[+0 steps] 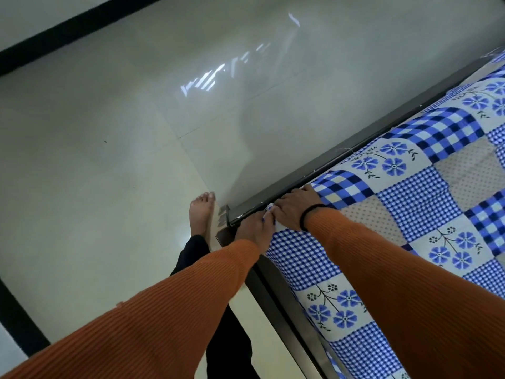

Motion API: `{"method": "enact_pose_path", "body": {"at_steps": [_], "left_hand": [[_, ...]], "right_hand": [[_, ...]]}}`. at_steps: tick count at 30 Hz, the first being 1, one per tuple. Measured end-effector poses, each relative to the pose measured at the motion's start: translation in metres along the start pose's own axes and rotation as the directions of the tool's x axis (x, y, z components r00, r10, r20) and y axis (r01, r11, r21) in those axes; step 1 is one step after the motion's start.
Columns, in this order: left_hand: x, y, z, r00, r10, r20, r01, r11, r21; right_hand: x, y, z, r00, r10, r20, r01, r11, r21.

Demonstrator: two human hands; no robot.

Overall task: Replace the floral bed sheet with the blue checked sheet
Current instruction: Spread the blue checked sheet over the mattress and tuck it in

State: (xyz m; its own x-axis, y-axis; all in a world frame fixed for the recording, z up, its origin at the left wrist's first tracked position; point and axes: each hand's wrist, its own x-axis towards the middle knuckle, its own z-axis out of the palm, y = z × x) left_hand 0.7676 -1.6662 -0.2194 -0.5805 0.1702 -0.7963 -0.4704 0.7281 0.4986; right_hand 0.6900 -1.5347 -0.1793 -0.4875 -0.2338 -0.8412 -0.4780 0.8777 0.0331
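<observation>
- Blue checked sheet (426, 203) covers the bed, right up to the dark bed frame (314, 165).
- Left hand (255, 228) and right hand (293, 206) both pinch its corner.

Glossy pale floor tiles (114, 165) fill most of the frame, mirroring bright window light (218, 75) near upper centre. A black border strip (68, 26) crosses the upper left corner. A dark bed frame (341, 157) runs diagonally at right.
</observation>
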Motion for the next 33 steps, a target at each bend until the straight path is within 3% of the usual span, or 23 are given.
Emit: {"method": "enact_pose_path", "body": {"at_steps": [3,6,9,11,14,15,17,20,23,26,30,31,33], "left_hand": [[-0.006,-0.001,0.003,0.999,-0.007,0.032,0.002,0.99,0.138],[-0.002,-0.001,0.001,1.0,-0.022,0.017,0.02,0.988,0.151],[0.004,0.007,-0.006,1.0,-0.028,0.005,0.026,0.97,0.241],[0.004,0.006,-0.012,0.999,-0.014,-0.029,0.022,0.962,0.272],[-0.001,0.01,-0.02,0.973,0.147,-0.179,-0.117,0.978,0.171],[-0.001,0.013,-0.023,0.967,0.203,-0.152,-0.185,0.975,0.126],[-0.001,0.027,-0.034,0.969,0.245,0.035,-0.244,0.969,-0.032],[0.01,0.055,-0.041,0.936,0.152,0.318,-0.153,0.988,-0.021],[0.022,0.069,-0.037,0.919,0.023,0.394,-0.064,0.994,0.089],[0.023,0.069,-0.043,0.925,-0.055,0.376,0.007,0.992,0.129],[0.021,0.083,-0.074,0.975,0.074,0.208,-0.136,0.943,0.304],[0.024,0.089,-0.085,0.975,0.089,0.204,-0.15,0.938,0.312],[0.033,0.11,-0.111,0.971,0.088,0.221,-0.15,0.948,0.28]], "right_hand": [[-0.004,-0.01,0.011,1.0,0.013,0.02,-0.012,1.0,-0.01],[-0.004,-0.013,0.013,0.999,0.017,0.035,-0.017,1.0,-0.007],[0.004,-0.01,0.008,0.999,-0.002,0.036,-0.002,0.995,0.097],[0.007,-0.001,0.004,0.998,-0.02,-0.052,0.033,0.962,0.271],[0.0,0.029,0.002,0.922,0.12,-0.368,0.055,0.901,0.431],[-0.004,0.044,0.005,0.873,0.199,-0.445,0.027,0.892,0.451],[-0.017,0.079,0.018,0.803,0.283,-0.525,-0.022,0.894,0.447],[-0.044,0.114,0.043,0.838,0.232,-0.494,-0.065,0.941,0.332],[-0.058,0.108,0.051,0.852,0.289,-0.437,-0.155,0.936,0.317],[-0.06,0.079,0.046,0.788,0.478,-0.388,-0.292,0.845,0.447],[-0.059,0.045,0.038,0.761,0.602,-0.241,-0.335,0.683,0.649],[-0.061,0.04,0.035,0.728,0.639,-0.249,-0.311,0.631,0.71],[-0.063,0.044,0.025,0.522,0.822,-0.229,-0.289,0.423,0.859]]}}
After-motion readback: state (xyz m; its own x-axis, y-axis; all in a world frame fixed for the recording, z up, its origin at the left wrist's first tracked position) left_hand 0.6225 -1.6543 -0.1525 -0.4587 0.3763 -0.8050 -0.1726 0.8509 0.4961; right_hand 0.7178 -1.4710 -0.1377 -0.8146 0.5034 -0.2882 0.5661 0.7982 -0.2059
